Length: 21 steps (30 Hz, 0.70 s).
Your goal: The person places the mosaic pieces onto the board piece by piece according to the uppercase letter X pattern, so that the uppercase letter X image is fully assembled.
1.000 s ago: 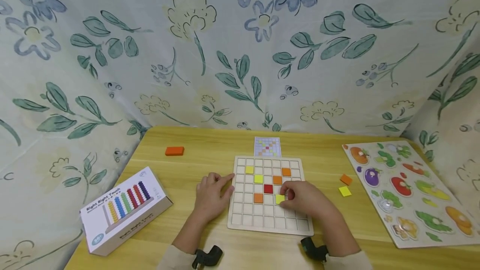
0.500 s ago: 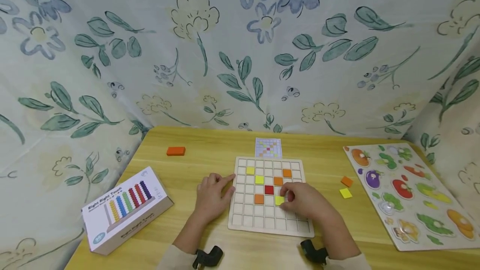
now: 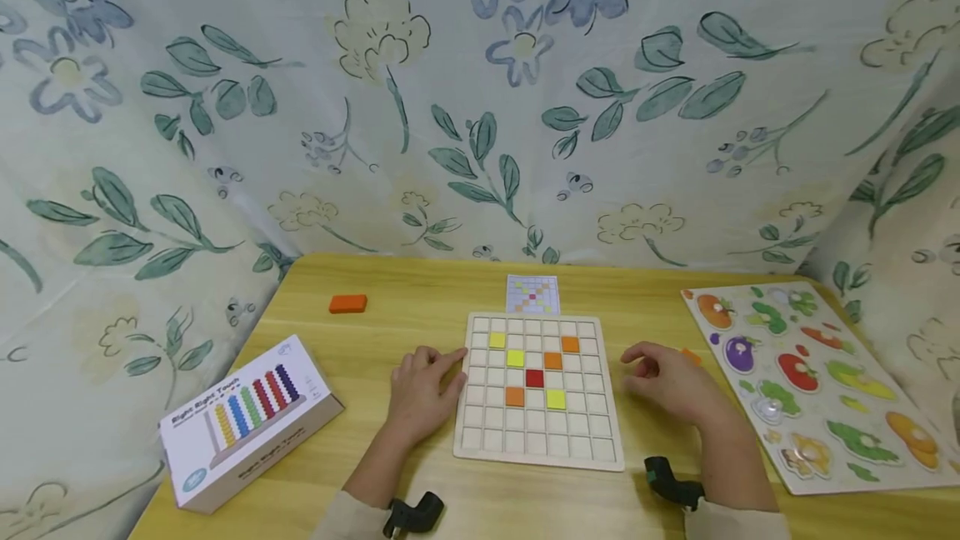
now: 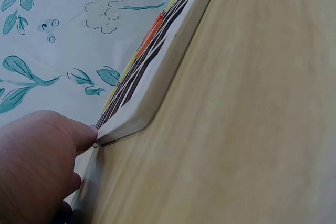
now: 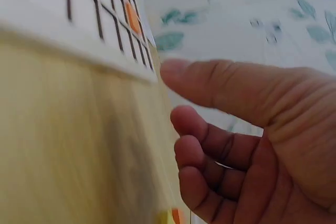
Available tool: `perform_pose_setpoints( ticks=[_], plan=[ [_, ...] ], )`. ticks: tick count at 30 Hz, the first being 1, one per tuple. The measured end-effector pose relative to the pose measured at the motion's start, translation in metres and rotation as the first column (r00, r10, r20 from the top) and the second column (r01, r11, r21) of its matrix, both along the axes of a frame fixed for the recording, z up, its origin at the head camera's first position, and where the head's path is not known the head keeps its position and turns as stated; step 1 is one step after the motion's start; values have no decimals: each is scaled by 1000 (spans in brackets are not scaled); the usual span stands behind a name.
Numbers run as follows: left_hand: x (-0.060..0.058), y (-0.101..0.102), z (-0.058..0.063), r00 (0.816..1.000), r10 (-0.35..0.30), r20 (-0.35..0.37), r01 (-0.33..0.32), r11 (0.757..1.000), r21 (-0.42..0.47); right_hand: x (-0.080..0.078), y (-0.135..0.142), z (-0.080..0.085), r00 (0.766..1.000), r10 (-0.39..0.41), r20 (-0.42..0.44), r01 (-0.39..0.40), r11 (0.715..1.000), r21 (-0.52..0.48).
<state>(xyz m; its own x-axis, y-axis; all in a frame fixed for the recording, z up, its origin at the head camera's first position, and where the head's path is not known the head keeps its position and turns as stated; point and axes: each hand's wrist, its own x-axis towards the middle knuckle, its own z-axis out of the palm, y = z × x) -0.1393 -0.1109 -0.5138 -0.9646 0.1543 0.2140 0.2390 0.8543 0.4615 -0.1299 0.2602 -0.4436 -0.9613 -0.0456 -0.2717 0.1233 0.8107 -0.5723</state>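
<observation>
A wooden grid board [image 3: 536, 442] lies on the table in the head view. Its cells hold a red tile [image 3: 534, 378], several orange and yellow tiles, among them a lower yellow tile [image 3: 555, 399]. My left hand [image 3: 422, 390] rests beside the board, its index fingertip and thumb touching the left edge; the left wrist view shows a digit against the board's corner [image 4: 142, 111]. My right hand [image 3: 667, 382] hovers off the board's right side with fingers loosely bent and nothing held. A loose orange tile [image 3: 692, 356] is partly behind it.
A pattern card [image 3: 532, 294] lies behind the board. On the left are an orange block [image 3: 348, 304] and a white toy box [image 3: 251, 423]. A vegetable puzzle board [image 3: 825, 390] occupies the right side. Floral cloth [image 3: 480, 107] hangs behind the table.
My right hand has let go of the lower yellow tile, which stays in its cell, and has moved right, off the board. The left hand keeps its place.
</observation>
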Motion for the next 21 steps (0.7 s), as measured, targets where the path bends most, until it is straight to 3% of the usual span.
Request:
perform_pose_setpoints(
  ticks=[9,21],
  plan=[
    [3,-3,-1,1000,10,26,-11,1000,6,4,52,-4,995,-94,-29,95,995,20],
    [1,0,0,999,9,38,-9,1000,4,5,73,-17,961,-269,-64,272,960,57]
  ],
)
